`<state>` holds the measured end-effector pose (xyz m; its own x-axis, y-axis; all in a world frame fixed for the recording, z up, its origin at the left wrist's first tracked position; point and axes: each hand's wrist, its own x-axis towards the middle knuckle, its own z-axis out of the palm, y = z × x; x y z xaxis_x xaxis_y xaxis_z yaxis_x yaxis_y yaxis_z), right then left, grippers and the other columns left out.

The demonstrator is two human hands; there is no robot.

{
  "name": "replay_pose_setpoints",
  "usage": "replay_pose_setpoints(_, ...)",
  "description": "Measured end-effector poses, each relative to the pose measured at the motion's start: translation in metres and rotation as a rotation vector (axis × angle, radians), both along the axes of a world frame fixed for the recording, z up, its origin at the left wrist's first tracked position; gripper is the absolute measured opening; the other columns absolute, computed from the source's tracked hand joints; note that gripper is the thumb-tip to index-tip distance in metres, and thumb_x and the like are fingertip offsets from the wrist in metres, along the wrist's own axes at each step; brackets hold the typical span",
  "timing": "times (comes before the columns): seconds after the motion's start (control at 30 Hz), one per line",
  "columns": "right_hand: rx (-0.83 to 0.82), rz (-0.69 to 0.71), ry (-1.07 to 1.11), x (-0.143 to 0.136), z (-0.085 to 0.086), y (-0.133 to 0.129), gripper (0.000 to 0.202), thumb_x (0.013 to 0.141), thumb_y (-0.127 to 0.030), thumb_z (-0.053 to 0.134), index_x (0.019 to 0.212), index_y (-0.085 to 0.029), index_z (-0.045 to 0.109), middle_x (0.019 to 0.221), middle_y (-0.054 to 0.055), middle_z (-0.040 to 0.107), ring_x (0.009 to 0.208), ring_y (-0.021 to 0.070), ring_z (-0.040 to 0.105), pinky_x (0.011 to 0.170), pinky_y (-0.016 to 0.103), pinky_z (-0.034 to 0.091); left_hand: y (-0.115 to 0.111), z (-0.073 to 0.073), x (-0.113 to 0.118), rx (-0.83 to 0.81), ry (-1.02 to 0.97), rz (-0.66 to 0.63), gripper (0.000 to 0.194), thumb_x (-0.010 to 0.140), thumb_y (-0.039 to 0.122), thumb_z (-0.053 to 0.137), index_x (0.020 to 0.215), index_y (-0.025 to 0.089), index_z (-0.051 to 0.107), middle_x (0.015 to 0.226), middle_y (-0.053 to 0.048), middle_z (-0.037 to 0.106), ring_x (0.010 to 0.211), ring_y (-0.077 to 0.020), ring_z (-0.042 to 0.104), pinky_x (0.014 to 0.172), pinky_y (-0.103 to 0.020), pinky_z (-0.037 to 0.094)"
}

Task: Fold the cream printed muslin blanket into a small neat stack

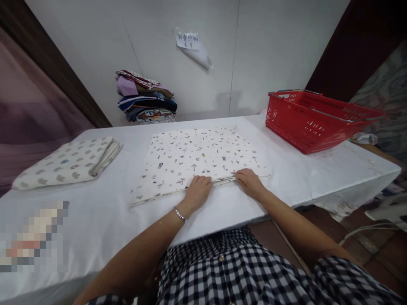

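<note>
A white cloth [197, 154] with small printed figures lies folded and flat on the white-covered table [248, 207]. My left hand [199, 190], with a bracelet at the wrist, grips the near folded edge around its middle. Further right along the same edge, my right hand [249, 182] holds the cloth with its fingers over the top. Both hands have their fingers curled, with the thumbs hidden from view. Between them, several layers of the fold show at the edge.
On the left lies a folded cloth [70, 165] with grey spots, with a pixelated item [34, 237] nearer me. A stack of folded fabrics [146, 99] stands by the wall. The red basket [318, 123] sits at the right back. A paper sign [188, 41] hangs on the wall.
</note>
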<state>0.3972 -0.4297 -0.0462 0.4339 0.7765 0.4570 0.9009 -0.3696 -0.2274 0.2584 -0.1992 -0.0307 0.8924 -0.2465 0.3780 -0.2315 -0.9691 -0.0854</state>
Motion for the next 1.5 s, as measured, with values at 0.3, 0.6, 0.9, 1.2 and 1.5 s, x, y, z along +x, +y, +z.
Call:
replay_pose_setpoints(0.3,-0.106,-0.033,-0.065,-0.006,0.006,0.006,0.026,0.089,-0.018,0.051,0.112,-0.02,0.061,0.108,0.01,0.063,0.101,0.0244,0.052,0.086,0.04,0.039,0.0,0.002,0.001,0.021,0.047,0.009,0.025,0.082,0.003,0.042,0.091,0.016,0.06,0.089,-0.007,0.064,0.085,-0.021,0.057,0.078,-0.036,0.042)
replay_pose_setpoints(0.6,-0.129,0.002,-0.08,-0.005,0.008,0.019,0.018,0.09,-0.017,0.052,0.102,-0.02,0.065,0.103,0.008,0.064,0.097,0.0212,0.053,0.082,0.035,0.041,-0.006,0.01,0.01,0.032,0.075,0.028,0.034,0.083,0.006,0.04,0.111,0.017,0.056,0.098,-0.008,0.064,0.09,-0.0228,0.057,0.078,-0.037,0.041)
replay_pose_setpoints(0.9,-0.002,-0.075,-0.047,0.004,0.015,-0.03,0.029,0.087,-0.019,0.052,0.115,-0.02,0.06,0.114,0.009,0.063,0.105,0.0219,0.055,0.091,0.039,0.043,-0.017,0.006,0.024,0.062,0.082,0.039,0.028,0.084,0.005,0.04,0.101,0.015,0.06,0.09,-0.008,0.062,0.087,-0.0237,0.057,0.073,-0.036,0.043)
replay_pose_setpoints(1.2,-0.063,-0.679,0.331,0.048,0.01,-0.121,0.016,0.078,-0.021,0.056,0.082,-0.021,0.071,0.081,0.003,0.07,0.073,0.0176,0.062,0.067,0.027,0.046,-0.016,0.008,0.023,-0.006,0.108,0.042,0.029,0.083,0.007,0.043,0.106,0.014,0.059,0.093,-0.009,0.063,0.09,-0.0234,0.056,0.076,-0.036,0.044)
replay_pose_setpoints(1.5,-0.169,-0.686,0.398,0.04,0.018,-0.098,0.015,0.075,-0.026,0.059,0.084,-0.017,0.069,0.084,0.003,0.068,0.075,0.0145,0.057,0.062,0.022,0.035,-0.017,0.012,0.02,-0.006,0.167,0.054,0.028,0.085,0.01,0.042,0.107,0.014,0.058,0.096,-0.008,0.062,0.092,-0.0231,0.055,0.078,-0.035,0.043)
